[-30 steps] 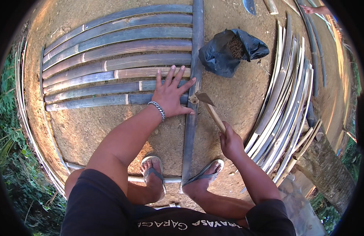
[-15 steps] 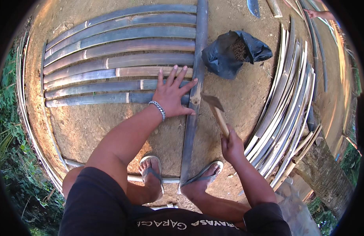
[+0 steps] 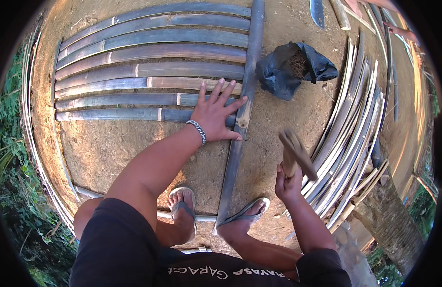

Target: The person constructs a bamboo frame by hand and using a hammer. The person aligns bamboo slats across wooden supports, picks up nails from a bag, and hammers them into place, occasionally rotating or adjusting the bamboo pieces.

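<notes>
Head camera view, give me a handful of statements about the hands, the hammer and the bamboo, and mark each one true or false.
1. The left hand lies flat with spread fingers on the bamboo slats. True.
2. The right hand grips a hammer that is raised off the ground. True.
3. The hammer head rests on the long bamboo crosspiece. False: it is in the air to the right of the crosspiece, not touching it.
4. The black plastic bag sits on top of the laid slats. False: it lies on bare dirt to the right of the crosspiece.
5. A bracelet is on the left wrist. True.
6. The person is barefoot. False: both feet wear flip-flops.
</notes>
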`<state>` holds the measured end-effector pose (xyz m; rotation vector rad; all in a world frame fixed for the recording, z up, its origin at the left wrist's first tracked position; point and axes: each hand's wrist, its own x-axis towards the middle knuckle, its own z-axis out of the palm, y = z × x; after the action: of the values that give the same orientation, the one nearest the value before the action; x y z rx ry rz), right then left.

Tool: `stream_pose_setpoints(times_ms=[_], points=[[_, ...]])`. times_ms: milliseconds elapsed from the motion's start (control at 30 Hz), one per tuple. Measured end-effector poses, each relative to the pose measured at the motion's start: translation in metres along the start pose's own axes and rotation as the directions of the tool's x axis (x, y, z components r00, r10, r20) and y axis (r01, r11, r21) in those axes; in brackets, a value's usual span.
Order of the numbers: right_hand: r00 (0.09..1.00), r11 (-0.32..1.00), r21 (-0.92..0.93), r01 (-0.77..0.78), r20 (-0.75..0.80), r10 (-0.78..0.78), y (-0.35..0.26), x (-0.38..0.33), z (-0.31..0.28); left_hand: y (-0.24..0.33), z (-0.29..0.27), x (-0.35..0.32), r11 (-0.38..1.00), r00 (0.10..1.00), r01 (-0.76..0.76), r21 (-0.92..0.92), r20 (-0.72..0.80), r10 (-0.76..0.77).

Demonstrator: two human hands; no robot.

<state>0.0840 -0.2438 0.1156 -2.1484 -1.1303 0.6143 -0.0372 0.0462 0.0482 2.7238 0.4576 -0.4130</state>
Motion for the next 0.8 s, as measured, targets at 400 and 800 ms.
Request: stream_pose_setpoints(times_ms=[400,800], points=[[0.993,0.992,-0.109,-0.059,0.099,0.070,0.036,-0.010,0.013,-0.002,0.001,0.002,1.000,1.000,-0.014,-0.013,-0.009,0.014],[0.992,0.995,-0.072,0.064,0.109,-0.056,0.024,-0.004,0.007,-0.005,0.011,0.004,0.999,0.995,-0.030,-0.016,-0.094,0.028]])
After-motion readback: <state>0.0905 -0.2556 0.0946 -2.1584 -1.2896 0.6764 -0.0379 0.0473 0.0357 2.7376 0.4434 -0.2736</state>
